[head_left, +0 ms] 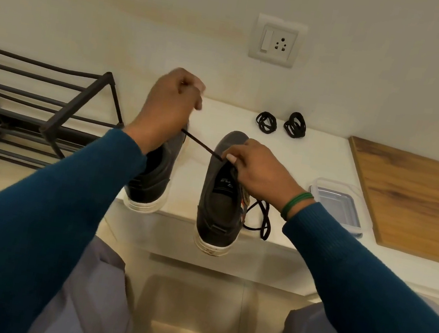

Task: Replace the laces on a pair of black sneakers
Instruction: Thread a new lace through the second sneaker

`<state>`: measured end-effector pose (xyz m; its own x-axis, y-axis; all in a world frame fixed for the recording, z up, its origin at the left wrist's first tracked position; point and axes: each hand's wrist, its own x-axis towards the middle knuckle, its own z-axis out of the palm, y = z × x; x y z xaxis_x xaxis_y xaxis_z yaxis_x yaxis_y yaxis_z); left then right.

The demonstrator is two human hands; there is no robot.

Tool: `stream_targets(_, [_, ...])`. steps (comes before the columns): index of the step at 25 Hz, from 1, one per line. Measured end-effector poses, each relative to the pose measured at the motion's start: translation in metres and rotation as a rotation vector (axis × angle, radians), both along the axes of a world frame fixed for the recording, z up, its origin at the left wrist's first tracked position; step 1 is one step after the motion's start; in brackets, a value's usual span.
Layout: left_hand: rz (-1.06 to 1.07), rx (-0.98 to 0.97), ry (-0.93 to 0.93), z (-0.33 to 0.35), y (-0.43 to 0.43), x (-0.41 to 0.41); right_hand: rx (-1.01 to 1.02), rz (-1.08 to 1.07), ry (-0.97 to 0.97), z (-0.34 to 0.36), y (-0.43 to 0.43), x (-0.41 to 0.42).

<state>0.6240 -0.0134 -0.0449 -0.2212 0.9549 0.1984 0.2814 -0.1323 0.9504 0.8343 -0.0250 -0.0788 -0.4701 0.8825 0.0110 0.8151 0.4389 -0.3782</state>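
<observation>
I see the left hand (171,101) fisted round a black lace (201,146), which runs taut to the right sneaker (218,212). There the right hand (258,169) pinches it at the eyelets. Both sneakers stand on the white desk (314,158), and the left forearm hides much of the left sneaker (154,182). Two coiled laces (266,122) lie near the wall. A shoe rack (49,110) stands left, a plastic container (338,205) and wooden board (420,198) right.

Black sneakers (219,195) with white soles, teal sleeves (41,210), green bangles (295,204).
</observation>
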Motion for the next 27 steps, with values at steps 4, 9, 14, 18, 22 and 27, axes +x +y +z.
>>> stream_targets(4, [-0.364,-0.255,0.95,-0.02,-0.017,0.021,0.064,-0.019,-0.093,0.001,-0.004,0.002])
stream_targets(9, [-0.028,0.085,-1.017,0.029,-0.01,-0.001,0.048,-0.026,-0.076,0.001,-0.005,0.006])
stream_targets(14, [-0.08,-0.087,0.4,0.001,-0.015,0.017,0.013,-0.029,-0.069,-0.004,-0.004,0.008])
stream_targets(18, [-0.351,-0.262,0.918,-0.019,-0.02,0.038,0.017,-0.03,-0.079,-0.008,-0.001,0.012])
stream_targets(22, [-0.447,-0.402,0.891,-0.014,-0.021,0.029,-0.029,-0.032,-0.069,-0.007,-0.001,0.014])
stream_targets(27, [-0.057,-0.022,-0.242,0.022,-0.017,0.02,-0.047,-0.039,-0.077,-0.005,0.001,0.014])
